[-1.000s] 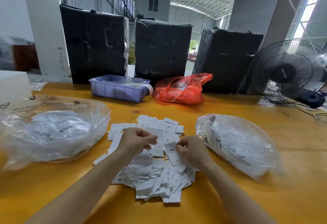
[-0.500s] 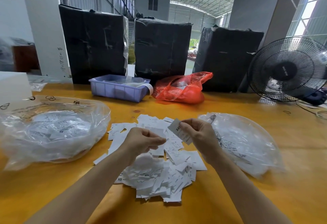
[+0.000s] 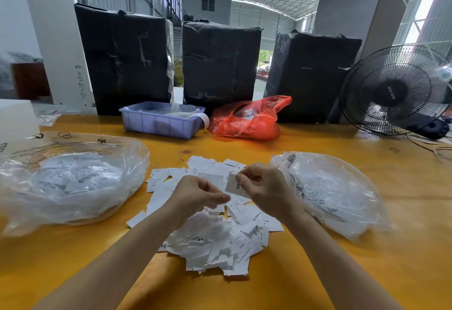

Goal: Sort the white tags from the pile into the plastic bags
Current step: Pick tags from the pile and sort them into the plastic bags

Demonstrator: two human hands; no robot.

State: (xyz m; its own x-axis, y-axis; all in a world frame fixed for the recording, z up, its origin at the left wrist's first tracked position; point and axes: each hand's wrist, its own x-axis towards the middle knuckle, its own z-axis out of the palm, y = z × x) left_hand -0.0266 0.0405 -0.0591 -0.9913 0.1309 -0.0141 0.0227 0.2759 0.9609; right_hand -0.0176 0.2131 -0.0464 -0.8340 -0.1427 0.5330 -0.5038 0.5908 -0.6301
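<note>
The right bag's (image 3: 337, 192) tags blur; the fan (image 3: 397, 92) is edge-cropped.

At the far edge of the yellow wooden table (image 3: 367, 273) stand three tall bundles wrapped in black plastic (image 3: 127, 60), side by side. Just before them sit a lilac plastic tray (image 3: 161, 123), holding what looks like clear film and a white roll, and a crumpled red plastic bag (image 3: 247, 121) beside it. A black fan (image 3: 396, 92) stands at the far right corner.
</note>
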